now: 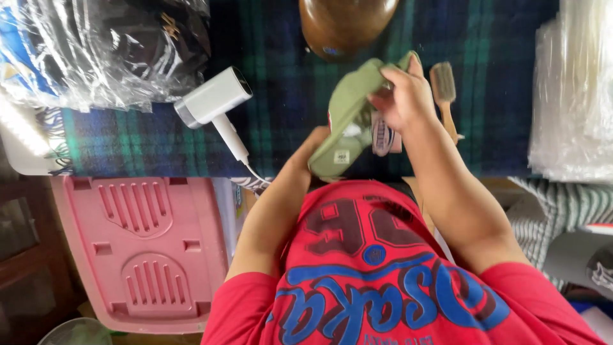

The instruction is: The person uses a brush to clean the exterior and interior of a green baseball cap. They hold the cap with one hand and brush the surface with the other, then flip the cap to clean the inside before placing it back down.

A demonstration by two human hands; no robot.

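Note:
An olive green cap (348, 105) is held up over a dark plaid cloth (140, 137), its brim pointing down toward my red shirt. My right hand (402, 99) grips the cap's crown from the right, fingers curled over the top edge. My left hand (310, 144) holds the brim from below on the left and is mostly hidden behind it. A paper tag (382, 135) hangs from the inside of the cap, under my right hand.
A white hand-held dryer (214, 96) with a cord lies left of the cap. A wooden brush (444, 86) lies to the right, a brown rounded wooden form (345, 22) beyond. Plastic-wrapped dark caps (102, 45) top left, clear bags (575, 96) right, pink plastic stool (147, 249) lower left.

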